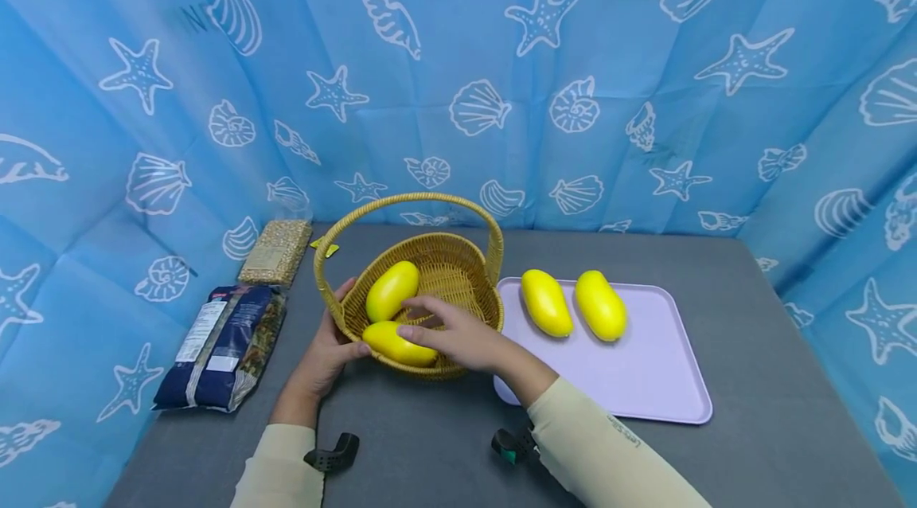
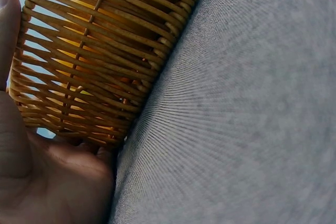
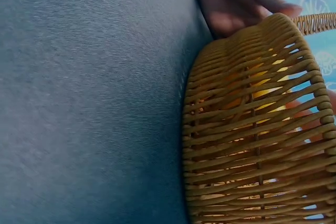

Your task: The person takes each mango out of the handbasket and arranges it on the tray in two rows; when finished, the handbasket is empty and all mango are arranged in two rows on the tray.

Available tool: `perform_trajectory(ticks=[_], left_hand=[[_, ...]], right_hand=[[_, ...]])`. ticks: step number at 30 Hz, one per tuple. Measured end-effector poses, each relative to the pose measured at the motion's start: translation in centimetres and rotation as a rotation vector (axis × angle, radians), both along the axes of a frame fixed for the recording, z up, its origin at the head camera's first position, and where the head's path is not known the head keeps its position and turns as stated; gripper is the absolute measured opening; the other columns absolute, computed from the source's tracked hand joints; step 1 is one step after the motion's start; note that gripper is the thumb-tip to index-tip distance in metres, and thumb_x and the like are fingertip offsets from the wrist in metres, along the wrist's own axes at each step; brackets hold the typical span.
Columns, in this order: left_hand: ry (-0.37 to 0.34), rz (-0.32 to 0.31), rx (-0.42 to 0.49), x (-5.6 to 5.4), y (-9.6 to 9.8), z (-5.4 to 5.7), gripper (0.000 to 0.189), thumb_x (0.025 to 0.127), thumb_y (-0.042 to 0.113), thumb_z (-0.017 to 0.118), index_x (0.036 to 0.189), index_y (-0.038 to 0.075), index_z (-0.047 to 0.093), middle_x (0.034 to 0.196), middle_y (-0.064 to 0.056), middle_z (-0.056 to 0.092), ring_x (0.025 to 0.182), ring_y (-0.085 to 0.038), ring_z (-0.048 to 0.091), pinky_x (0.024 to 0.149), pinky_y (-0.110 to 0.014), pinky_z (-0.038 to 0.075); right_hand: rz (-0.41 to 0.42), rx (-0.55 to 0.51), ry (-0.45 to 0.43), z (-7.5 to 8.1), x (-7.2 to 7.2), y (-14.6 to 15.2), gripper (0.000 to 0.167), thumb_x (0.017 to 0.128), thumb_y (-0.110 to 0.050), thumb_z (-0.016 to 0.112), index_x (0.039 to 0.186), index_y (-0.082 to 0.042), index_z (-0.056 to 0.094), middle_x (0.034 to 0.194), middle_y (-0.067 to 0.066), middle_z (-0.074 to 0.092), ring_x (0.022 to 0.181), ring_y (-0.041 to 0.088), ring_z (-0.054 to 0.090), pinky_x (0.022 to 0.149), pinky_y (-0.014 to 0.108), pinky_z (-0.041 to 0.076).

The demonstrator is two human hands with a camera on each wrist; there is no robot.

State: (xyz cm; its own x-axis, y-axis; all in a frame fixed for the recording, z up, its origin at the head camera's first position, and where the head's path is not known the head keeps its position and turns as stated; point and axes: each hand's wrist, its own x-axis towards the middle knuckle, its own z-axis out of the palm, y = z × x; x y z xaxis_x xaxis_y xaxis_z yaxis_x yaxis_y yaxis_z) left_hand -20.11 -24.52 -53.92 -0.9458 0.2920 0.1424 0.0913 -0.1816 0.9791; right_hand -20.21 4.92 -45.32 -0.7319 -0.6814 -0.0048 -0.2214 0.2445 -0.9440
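Grey table (image 1: 415, 436) | left grip (image 1: 322, 357) holds basket (image 1: 450, 253) | right grip (image 1: 458, 334) relaxed, nearer mango (image 1: 387, 339) just beneath

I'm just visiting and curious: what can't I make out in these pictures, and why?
- Part of the near mango: head view, covered by the right hand.
- Some of the left hand's fingers: head view, behind the basket.
- The basket's full shape: left wrist view, cut off by the top edge.
- Small print on the blue bag: head view, too small.
- What the yellow scrap is: head view, small and partly behind the handle.
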Motion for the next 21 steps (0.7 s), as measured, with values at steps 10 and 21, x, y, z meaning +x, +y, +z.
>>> perform_trajectory(ticks=[10, 21], left_hand=[[-0.003, -0.005, -0.002, 0.2, 0.0, 0.4, 0.109, 0.097, 0.016, 0.087, 0.176, 0.018, 0.012, 0.175, -0.017, 0.022, 0.148, -0.032, 0.037, 0.110, -0.031, 0.046], [0.000, -0.003, -0.005, 0.2, 0.2, 0.4, 0.112, 0.095, 0.017, 0.090, 0.176, 0.019, 0.013, 0.173, -0.018, 0.023, 0.146, -0.031, 0.040, 0.110, -0.030, 0.046]], right_hand=[[0.074, 0.164, -0.011, -0.4, -1.0, -1.2, 0.060, 0.113, -0.047, 0.058, 0.160, -0.010, 0.053, 0.157, 0.008, 0.056, 0.140, 0.023, 0.053, 0.115, 0.049, 0.043], [0.014, 0.150, 0.005, -1.1, -1.3, -1.8, 0.042, 0.110, -0.038, 0.069, 0.145, -0.016, 0.065, 0.133, -0.006, 0.065, 0.120, 0.014, 0.059, 0.108, 0.044, 0.046]])
